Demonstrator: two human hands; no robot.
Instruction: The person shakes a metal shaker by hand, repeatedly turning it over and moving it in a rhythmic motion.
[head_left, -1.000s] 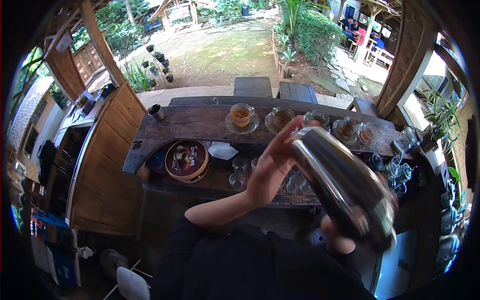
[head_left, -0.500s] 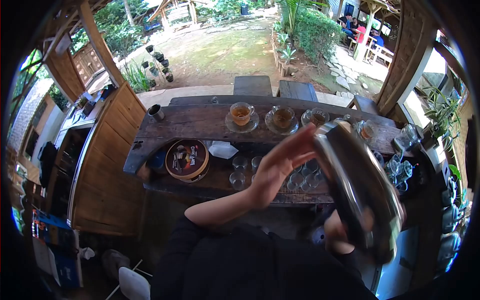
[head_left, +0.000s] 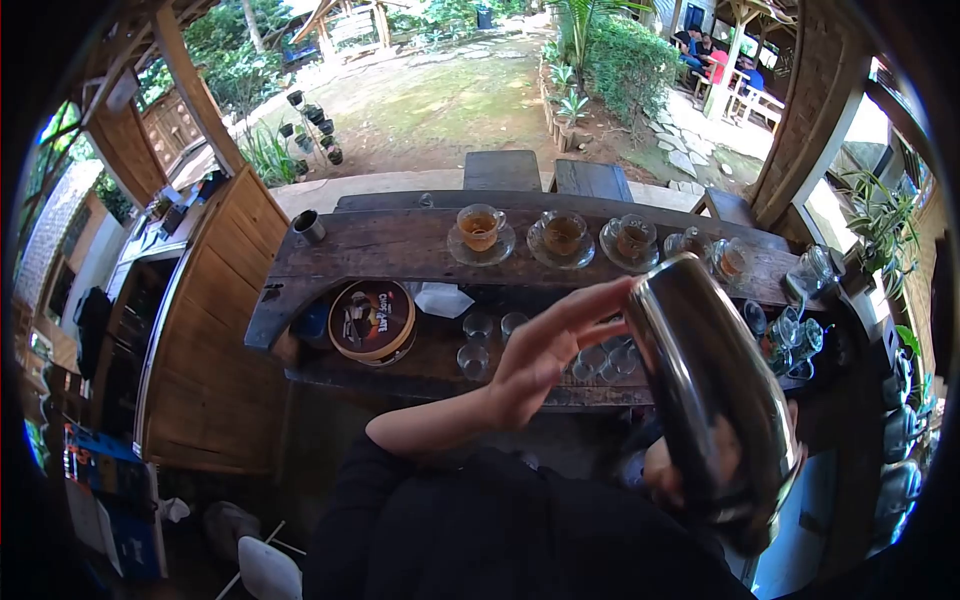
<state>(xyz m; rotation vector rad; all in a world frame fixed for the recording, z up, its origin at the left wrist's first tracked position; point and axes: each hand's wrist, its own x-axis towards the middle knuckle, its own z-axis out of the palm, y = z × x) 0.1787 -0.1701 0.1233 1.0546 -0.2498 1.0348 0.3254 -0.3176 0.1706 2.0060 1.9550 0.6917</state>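
Observation:
A large shiny metal vessel [head_left: 715, 390] is tilted, its narrower end up and to the left. My left hand [head_left: 548, 348] is raised with fingers stretched out, the fingertips at the vessel's upper end. My right hand [head_left: 668, 470] grips the vessel low down, partly hidden behind it. Beyond, on the wooden counter [head_left: 380, 235], glass cups of amber liquid stand on saucers: one at the left [head_left: 481, 232], one in the middle [head_left: 562, 236] and one nearer the vessel [head_left: 636, 238], with further glassware to the right.
A round chocolate tin [head_left: 373, 320] and several empty glasses [head_left: 474, 358] sit on the lower shelf. A metal cup [head_left: 309, 226] is at the counter's left end, a glass jar [head_left: 812, 272] at its right. Stools stand behind; people sit far off at upper right.
The metal vessel has moved slightly down, and its upper end shows more of the cups behind. My left hand has stayed near its upper end.

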